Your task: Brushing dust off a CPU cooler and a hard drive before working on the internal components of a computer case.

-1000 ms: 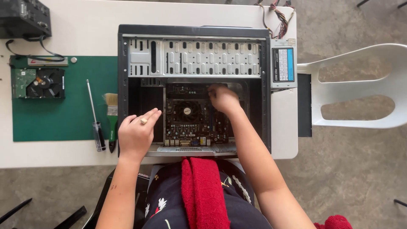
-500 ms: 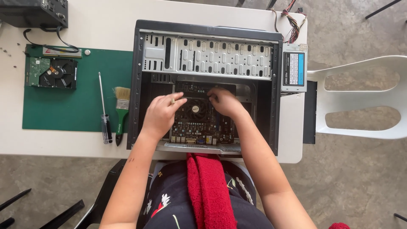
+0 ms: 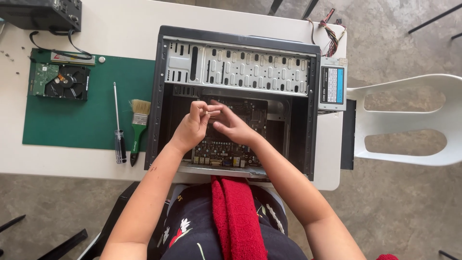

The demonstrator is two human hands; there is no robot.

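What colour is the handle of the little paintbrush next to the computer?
Green: the small flat paintbrush on the green mat has a green handle, seen in the head view.

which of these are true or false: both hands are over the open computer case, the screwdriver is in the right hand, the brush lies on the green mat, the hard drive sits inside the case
1. Both hands, the left hand and the right hand, are over the open computer case. True.
2. The screwdriver is in the right hand. False: it lies on the green mat.
3. The brush lies on the green mat. True.
4. The hard drive sits inside the case. False: it is on the mat.
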